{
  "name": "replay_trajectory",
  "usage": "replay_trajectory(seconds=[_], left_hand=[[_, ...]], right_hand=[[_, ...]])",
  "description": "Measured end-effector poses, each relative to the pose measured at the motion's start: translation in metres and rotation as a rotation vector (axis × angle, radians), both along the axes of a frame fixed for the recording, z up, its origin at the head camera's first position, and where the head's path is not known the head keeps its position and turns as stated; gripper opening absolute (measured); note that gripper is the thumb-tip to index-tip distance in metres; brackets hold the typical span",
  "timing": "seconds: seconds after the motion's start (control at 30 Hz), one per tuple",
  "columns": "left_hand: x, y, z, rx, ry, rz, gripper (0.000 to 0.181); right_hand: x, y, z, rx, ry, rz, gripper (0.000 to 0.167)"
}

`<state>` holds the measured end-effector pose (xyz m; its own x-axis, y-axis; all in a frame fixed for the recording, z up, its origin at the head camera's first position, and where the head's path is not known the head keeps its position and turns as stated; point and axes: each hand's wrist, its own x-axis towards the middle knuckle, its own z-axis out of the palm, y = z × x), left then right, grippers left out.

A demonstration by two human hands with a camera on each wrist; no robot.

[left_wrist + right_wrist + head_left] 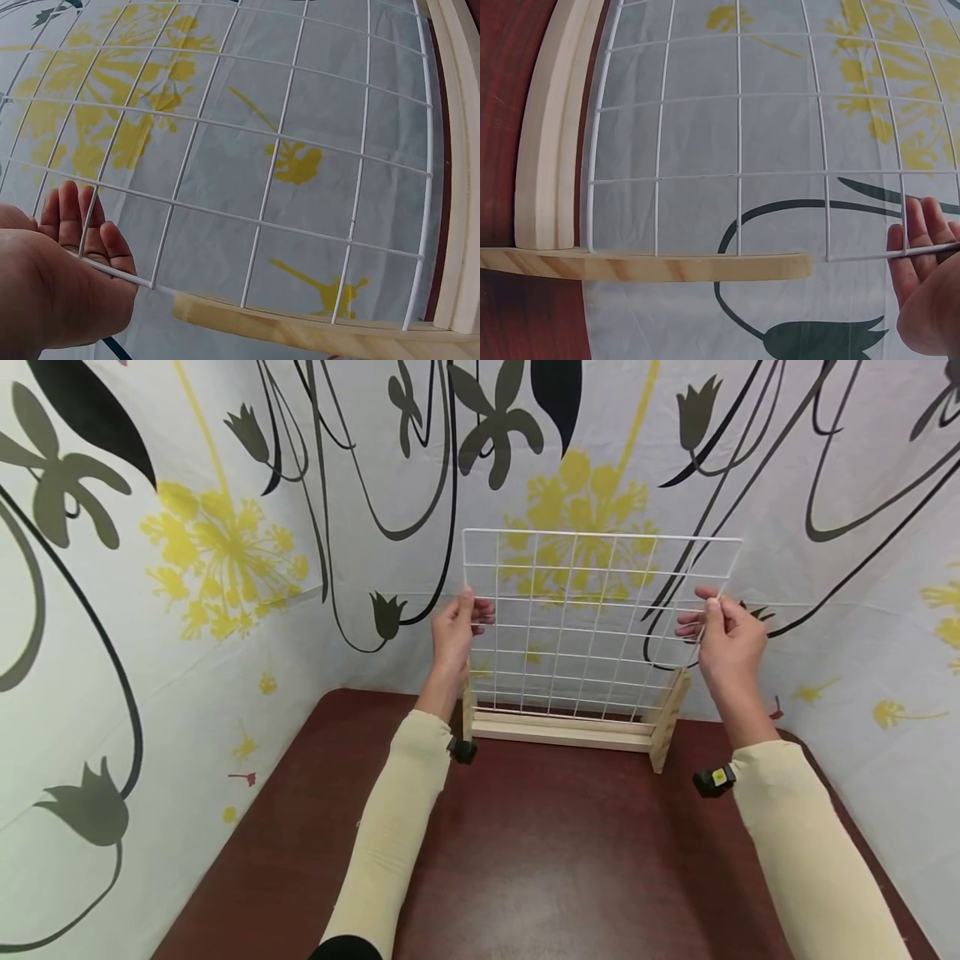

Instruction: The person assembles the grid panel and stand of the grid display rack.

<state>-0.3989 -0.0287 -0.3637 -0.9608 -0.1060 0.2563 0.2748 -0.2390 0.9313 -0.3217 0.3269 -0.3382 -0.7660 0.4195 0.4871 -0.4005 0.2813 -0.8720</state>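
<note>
A white wire grid panel [567,602] stands upright in a pale wooden stand at the back of the table. My left hand [455,625] holds the panel's left edge, thumb toward me and fingers behind the wires. On the opposite edge, my right hand [729,635] grips the wire in the same way. The stand has a long base bar [558,732] and a side piece [670,718] at the right. Both wrist views show the panel's lower edge close along the base bar; whether it sits in a groove cannot be told.
The dark red-brown table [555,843] extends toward me from the stand. Close behind and at the sides hangs white cloth [247,543] with yellow, grey and black flower prints. Small black devices [714,780] are worn at both wrists.
</note>
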Motion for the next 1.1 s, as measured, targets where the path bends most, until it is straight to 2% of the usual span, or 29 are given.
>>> replay_trajectory(seconds=[0.2,0.33,0.43,0.6,0.73,0.93,1.1], left_hand=[[-0.002,-0.003,-0.012,-0.015,0.001,-0.008,0.051],[-0.001,-0.005,-0.022,-0.045,-0.008,0.025,0.051],[-0.001,-0.007,-0.028,-0.074,-0.014,0.043,0.052],[-0.001,-0.007,-0.031,-0.083,0.01,0.028,0.052],[-0.001,-0.006,-0.034,-0.086,0.029,0.021,0.051],[-0.003,-0.005,-0.04,-0.064,0.044,0.018,0.045],[-0.004,-0.005,-0.043,-0.038,0.061,0.033,0.043]], right_hand=[[0.001,0.001,-0.008,0.045,-0.032,0.008,0.036],[0.0,0.002,-0.017,0.101,-0.09,0.004,0.037],[0.001,0.001,-0.021,0.103,-0.077,0.016,0.036],[0.009,-0.002,-0.021,0.075,-0.019,0.026,0.034],[0.013,0.0,-0.026,0.11,-0.024,-0.01,0.034],[0.011,0.002,-0.037,0.137,-0.063,-0.057,0.037],[0.014,-0.006,-0.033,0.094,-0.046,-0.048,0.037]])
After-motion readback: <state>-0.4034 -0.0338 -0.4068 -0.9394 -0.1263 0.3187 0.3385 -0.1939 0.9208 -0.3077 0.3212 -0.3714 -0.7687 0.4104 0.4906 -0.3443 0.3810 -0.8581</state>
